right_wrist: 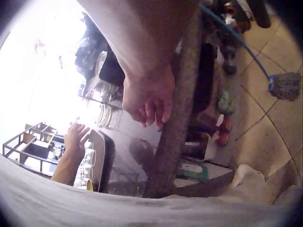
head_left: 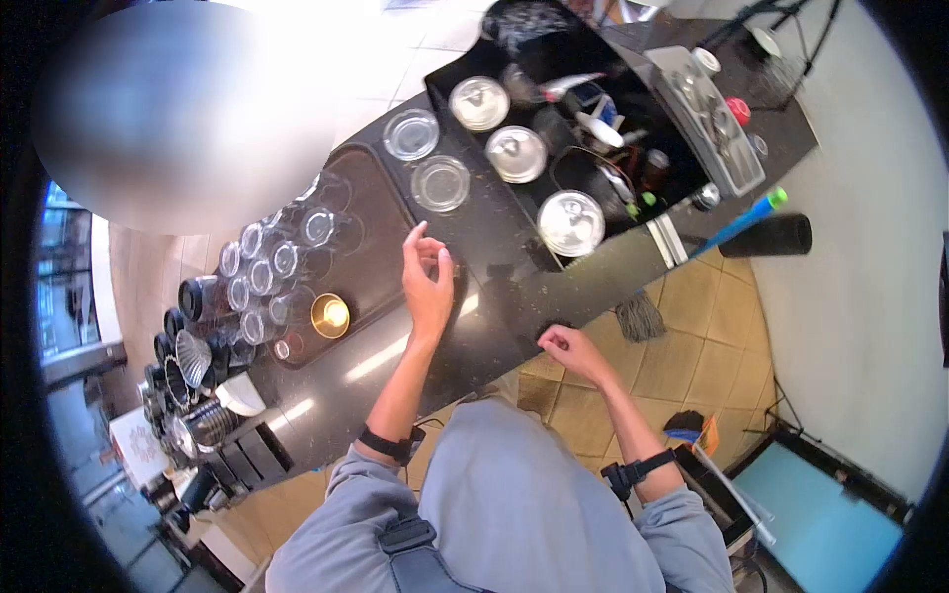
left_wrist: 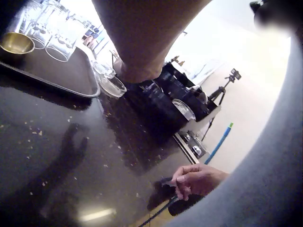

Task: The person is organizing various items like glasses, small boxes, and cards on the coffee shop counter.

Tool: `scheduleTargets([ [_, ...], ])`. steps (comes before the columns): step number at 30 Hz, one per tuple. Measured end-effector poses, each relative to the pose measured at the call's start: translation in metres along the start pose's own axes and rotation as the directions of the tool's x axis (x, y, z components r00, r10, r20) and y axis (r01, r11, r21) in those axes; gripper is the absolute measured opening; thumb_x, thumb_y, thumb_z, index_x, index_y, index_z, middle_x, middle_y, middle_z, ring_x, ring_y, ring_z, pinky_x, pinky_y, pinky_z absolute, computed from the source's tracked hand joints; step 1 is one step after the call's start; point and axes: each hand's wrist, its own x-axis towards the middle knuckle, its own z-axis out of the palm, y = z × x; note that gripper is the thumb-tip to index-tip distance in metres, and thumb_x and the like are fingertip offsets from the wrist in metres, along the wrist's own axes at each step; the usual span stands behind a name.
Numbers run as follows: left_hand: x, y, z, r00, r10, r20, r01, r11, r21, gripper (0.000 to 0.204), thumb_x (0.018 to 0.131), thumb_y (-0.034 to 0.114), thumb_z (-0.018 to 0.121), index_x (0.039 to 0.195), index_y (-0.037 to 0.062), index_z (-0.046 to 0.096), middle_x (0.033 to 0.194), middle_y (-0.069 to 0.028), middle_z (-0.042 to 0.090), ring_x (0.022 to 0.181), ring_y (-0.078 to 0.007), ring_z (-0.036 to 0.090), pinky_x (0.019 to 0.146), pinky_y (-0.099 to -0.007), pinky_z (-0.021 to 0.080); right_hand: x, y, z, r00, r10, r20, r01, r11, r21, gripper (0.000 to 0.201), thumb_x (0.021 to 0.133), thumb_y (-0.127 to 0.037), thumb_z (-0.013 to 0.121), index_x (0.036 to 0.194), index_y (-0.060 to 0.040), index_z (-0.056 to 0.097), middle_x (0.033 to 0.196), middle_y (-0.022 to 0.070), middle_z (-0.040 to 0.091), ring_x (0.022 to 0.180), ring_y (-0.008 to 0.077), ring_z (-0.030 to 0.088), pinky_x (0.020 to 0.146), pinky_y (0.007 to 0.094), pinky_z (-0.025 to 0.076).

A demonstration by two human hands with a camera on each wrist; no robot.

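The left hand [head_left: 429,292] hovers over the dark counter beside the brown tray, its fingers relaxed and holding nothing. Just beyond its fingertips lie two round glass dishes [head_left: 440,184]. Over the counter's front edge is the right hand [head_left: 573,354], fingers loosely bent with nothing visible in them; the right wrist view shows this hand [right_wrist: 149,97] with its fingers hanging down. On the tray [head_left: 381,203] stand several clear glasses [head_left: 318,226] and a gold bowl [head_left: 330,315]. Three round lidded containers [head_left: 571,222] sit in and along the black organizer at the back.
A grey cutlery tray [head_left: 736,178] lies at the organizer's right side. A blue-handled mop [head_left: 736,219] leans past the counter's right end, its grey head [head_left: 641,316] on the tiled floor. Metal molds [head_left: 193,358] and black-lidded jars [head_left: 198,297] stand at the left.
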Motion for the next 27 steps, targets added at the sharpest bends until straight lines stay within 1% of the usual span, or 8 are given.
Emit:
scheduleTargets([
  [6, -0.083, 0.075, 0.077, 0.902, 0.241, 0.357, -0.171, 0.961, -0.217, 0.043, 0.091, -0.001, 0.059, 0.133, 0.0034, 0.050, 0.090, -0.0043, 0.060, 0.083, -0.0132, 0.060, 0.082, -0.0291, 0.049, -0.154, 0.102, -0.035, 0.921, 0.022, -0.389, -0.026, 1.000, -0.003, 0.019, 0.092, -0.020, 0.062, 0.097, -0.0023, 0.067, 0.077, 0.0036, 0.065, 0.071, 0.0130, 0.059, 0.067, 0.0297, 0.048],
  [10, -0.185, 0.143, 0.151, 0.708, 0.430, 0.560, -0.274, 0.899, -0.342, 0.039, 0.093, 0.002, 0.058, 0.132, 0.0025, 0.051, 0.084, -0.0025, 0.058, 0.080, -0.0115, 0.059, 0.080, -0.0294, 0.049, -0.298, 0.203, -0.046, 0.698, 0.184, -0.693, -0.073, 0.980, 0.187, 0.019, 0.092, -0.020, 0.062, 0.094, -0.0020, 0.067, 0.075, 0.0048, 0.066, 0.068, 0.0138, 0.060, 0.066, 0.0301, 0.049],
  [18, -0.495, 0.269, 0.268, -0.029, 0.501, 0.865, -0.339, 0.809, -0.480, 0.021, 0.095, 0.012, 0.060, 0.114, 0.0027, 0.064, 0.087, -0.0053, 0.065, 0.083, -0.0129, 0.061, 0.082, -0.0294, 0.049, -0.597, 0.529, 0.125, 0.096, 0.540, -0.836, 0.127, 0.827, 0.548, 0.015, 0.091, -0.015, 0.058, 0.095, -0.0020, 0.064, 0.075, 0.0041, 0.066, 0.068, 0.0124, 0.062, 0.062, 0.0285, 0.050],
  [20, -0.599, 0.284, 0.296, -0.225, 0.483, 0.846, -0.274, 0.802, -0.530, 0.021, 0.095, 0.012, 0.059, 0.114, 0.0026, 0.063, 0.087, -0.0051, 0.066, 0.083, -0.0127, 0.062, 0.082, -0.0293, 0.049, -0.658, 0.580, 0.200, -0.127, 0.701, -0.701, 0.098, 0.713, 0.695, 0.018, 0.091, -0.018, 0.058, 0.095, -0.0016, 0.064, 0.076, 0.0053, 0.067, 0.065, 0.0158, 0.064, 0.060, 0.0306, 0.053],
  [23, -0.761, 0.304, 0.337, -0.508, 0.414, 0.755, -0.169, 0.812, -0.559, 0.022, 0.097, 0.014, 0.057, 0.114, 0.0014, 0.063, 0.088, -0.0050, 0.067, 0.081, -0.0127, 0.064, 0.080, -0.0289, 0.050, -0.741, 0.596, 0.300, -0.283, 0.836, -0.470, 0.157, 0.524, 0.837, 0.020, 0.090, -0.019, 0.058, 0.096, -0.0007, 0.064, 0.078, 0.0077, 0.068, 0.066, 0.0197, 0.066, 0.059, 0.0327, 0.055],
  [24, -0.806, 0.299, 0.347, -0.603, 0.374, 0.705, -0.214, 0.775, -0.594, 0.023, 0.097, 0.015, 0.057, 0.115, 0.0011, 0.062, 0.087, -0.0049, 0.067, 0.080, -0.0132, 0.064, 0.078, -0.0284, 0.051, -0.757, 0.615, 0.333, -0.316, 0.852, -0.418, 0.210, 0.492, 0.845, 0.020, 0.090, -0.019, 0.058, 0.096, -0.0007, 0.064, 0.078, 0.0077, 0.068, 0.066, 0.0197, 0.066, 0.059, 0.0327, 0.055],
  [26, -0.889, 0.283, 0.368, -0.753, 0.256, 0.606, -0.264, 0.726, -0.635, 0.023, 0.098, 0.016, 0.056, 0.114, 0.0003, 0.062, 0.087, -0.0049, 0.067, 0.078, -0.0138, 0.064, 0.073, -0.0287, 0.053, -0.765, 0.651, 0.400, 0.031, 0.892, -0.450, -0.100, 0.451, 0.887, 0.025, 0.089, -0.020, 0.059, 0.102, 0.0003, 0.064, 0.082, 0.0107, 0.070, 0.069, 0.0229, 0.068, 0.060, 0.0351, 0.057],
  [27, -0.921, 0.264, 0.381, -0.786, 0.242, 0.569, -0.250, 0.716, -0.651, 0.023, 0.098, 0.016, 0.056, 0.114, 0.0003, 0.062, 0.087, -0.0049, 0.067, 0.078, -0.0138, 0.064, 0.073, -0.0287, 0.053, -0.777, 0.638, 0.418, 0.008, 0.905, -0.426, -0.062, 0.426, 0.903, 0.025, 0.089, -0.020, 0.059, 0.102, 0.0003, 0.064, 0.082, 0.0107, 0.070, 0.069, 0.0229, 0.068, 0.060, 0.0351, 0.057],
])
